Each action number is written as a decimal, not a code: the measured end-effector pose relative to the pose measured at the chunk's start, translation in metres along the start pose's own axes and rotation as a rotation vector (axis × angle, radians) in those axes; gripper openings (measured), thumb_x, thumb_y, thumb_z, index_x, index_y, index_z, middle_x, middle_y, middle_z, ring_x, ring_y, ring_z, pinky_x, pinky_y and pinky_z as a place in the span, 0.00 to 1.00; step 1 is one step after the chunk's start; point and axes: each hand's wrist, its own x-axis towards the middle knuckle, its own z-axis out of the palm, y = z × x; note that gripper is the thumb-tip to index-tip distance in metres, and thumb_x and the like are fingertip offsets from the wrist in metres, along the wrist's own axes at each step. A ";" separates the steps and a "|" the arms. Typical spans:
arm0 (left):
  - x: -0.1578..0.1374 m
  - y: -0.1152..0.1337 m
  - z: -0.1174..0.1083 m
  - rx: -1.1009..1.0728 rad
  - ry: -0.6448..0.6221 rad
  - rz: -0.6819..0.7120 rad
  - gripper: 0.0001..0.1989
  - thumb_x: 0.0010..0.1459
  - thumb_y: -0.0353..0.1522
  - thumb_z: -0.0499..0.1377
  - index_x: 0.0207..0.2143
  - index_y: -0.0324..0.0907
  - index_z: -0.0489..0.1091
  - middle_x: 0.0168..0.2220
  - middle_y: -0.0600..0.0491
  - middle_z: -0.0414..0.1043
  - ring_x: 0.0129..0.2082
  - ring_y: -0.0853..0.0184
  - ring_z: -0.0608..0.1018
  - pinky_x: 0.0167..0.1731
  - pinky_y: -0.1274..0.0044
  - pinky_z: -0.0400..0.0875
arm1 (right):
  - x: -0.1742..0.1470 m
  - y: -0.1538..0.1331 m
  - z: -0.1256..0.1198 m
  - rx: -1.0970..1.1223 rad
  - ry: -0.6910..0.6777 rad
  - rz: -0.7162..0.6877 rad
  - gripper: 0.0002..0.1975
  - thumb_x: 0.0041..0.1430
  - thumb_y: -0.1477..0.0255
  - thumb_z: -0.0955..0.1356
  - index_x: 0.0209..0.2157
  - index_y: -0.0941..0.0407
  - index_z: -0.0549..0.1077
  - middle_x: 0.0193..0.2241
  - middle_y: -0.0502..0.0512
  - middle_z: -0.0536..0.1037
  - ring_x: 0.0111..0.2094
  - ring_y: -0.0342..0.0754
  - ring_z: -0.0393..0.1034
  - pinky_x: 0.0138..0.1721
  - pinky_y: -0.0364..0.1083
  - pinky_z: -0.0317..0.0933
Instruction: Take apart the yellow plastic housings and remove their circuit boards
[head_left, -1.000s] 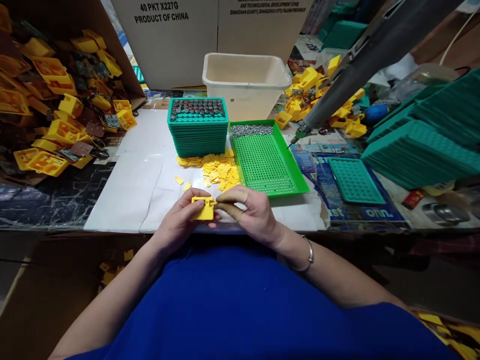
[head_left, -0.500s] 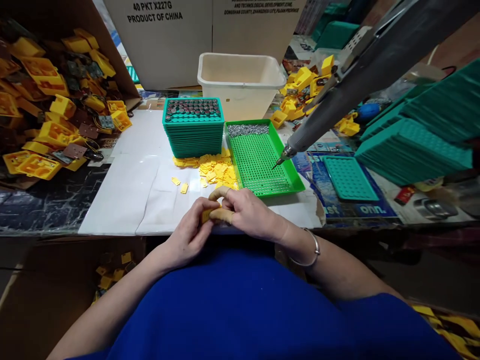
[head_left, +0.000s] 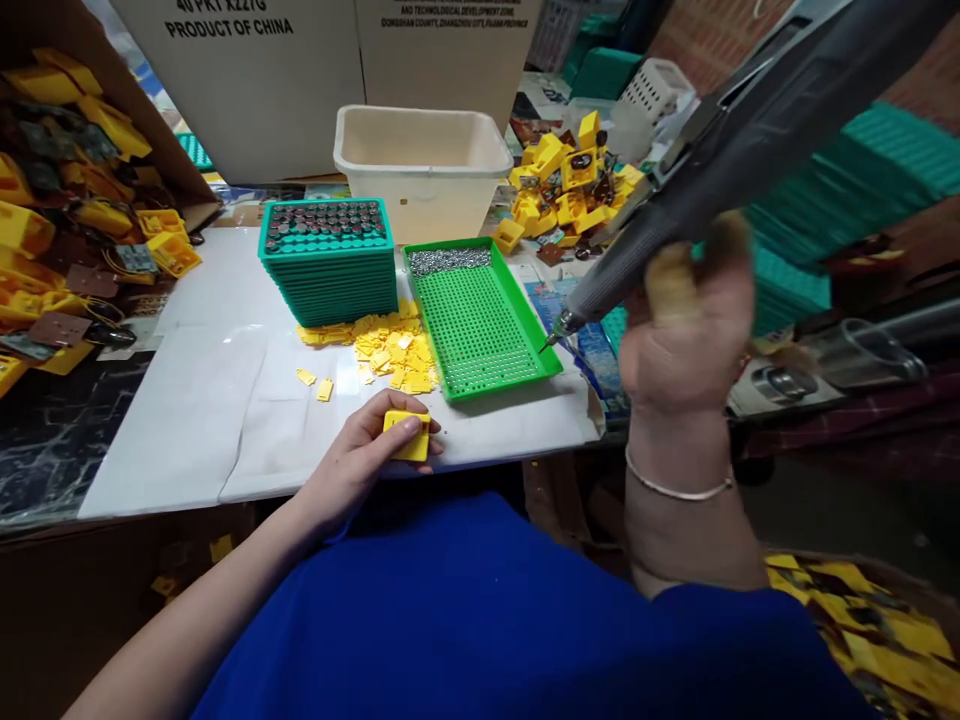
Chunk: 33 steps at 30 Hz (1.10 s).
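My left hand (head_left: 379, 440) is closed around a small yellow plastic case (head_left: 409, 436), its thumb pressed across the near face, just over the table's front edge. My right hand (head_left: 686, 320) is raised beside the grey electric screwdriver (head_left: 660, 215), which slants down from the upper right. Motion smears its fingers, so I cannot tell whether they touch the tool. The driver's bit points down at the right edge of the green perforated tray (head_left: 480, 320), which has small screws (head_left: 450, 261) heaped at its far end. Loose flat yellow pieces (head_left: 390, 350) lie left of that tray.
A stack of teal trays (head_left: 330, 270) bears dark round parts on top. Behind stands a cream bin (head_left: 424, 160). Yellow cases with parts fill a carton (head_left: 176, 150) at left and form a pile (head_left: 570, 180) at back right. More teal trays (head_left: 832, 220) stand at right.
My right hand has left the yellow case and swung up and right to the screwdriver. My left hand keeps the case. The view has turned right.
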 end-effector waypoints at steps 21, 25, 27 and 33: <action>0.011 0.003 0.006 0.000 0.083 -0.062 0.13 0.58 0.38 0.64 0.41 0.42 0.68 0.37 0.52 0.76 0.35 0.65 0.81 0.29 0.78 0.77 | 0.003 0.027 0.106 0.403 -0.104 0.163 0.26 0.52 0.41 0.65 0.32 0.50 0.62 0.22 0.46 0.63 0.18 0.41 0.58 0.18 0.45 0.56; 0.010 0.002 0.006 0.003 0.077 -0.050 0.12 0.59 0.38 0.63 0.41 0.42 0.68 0.38 0.52 0.76 0.36 0.65 0.81 0.30 0.78 0.77 | -0.001 0.028 0.105 0.404 -0.109 0.153 0.24 0.53 0.43 0.66 0.32 0.50 0.64 0.22 0.47 0.64 0.19 0.41 0.59 0.19 0.45 0.56; 0.010 0.001 0.005 0.001 0.077 -0.045 0.11 0.59 0.37 0.63 0.41 0.42 0.68 0.38 0.52 0.76 0.36 0.65 0.81 0.30 0.77 0.77 | -0.001 0.028 0.106 0.378 -0.100 0.154 0.25 0.53 0.42 0.66 0.32 0.50 0.64 0.22 0.47 0.64 0.19 0.41 0.60 0.20 0.45 0.58; 0.014 -0.001 0.001 -0.174 0.069 -0.048 0.10 0.57 0.30 0.60 0.43 0.40 0.67 0.37 0.49 0.76 0.39 0.60 0.81 0.36 0.71 0.78 | 0.003 0.017 0.105 0.396 -0.074 0.199 0.25 0.51 0.43 0.67 0.32 0.50 0.65 0.21 0.46 0.66 0.20 0.42 0.63 0.20 0.45 0.58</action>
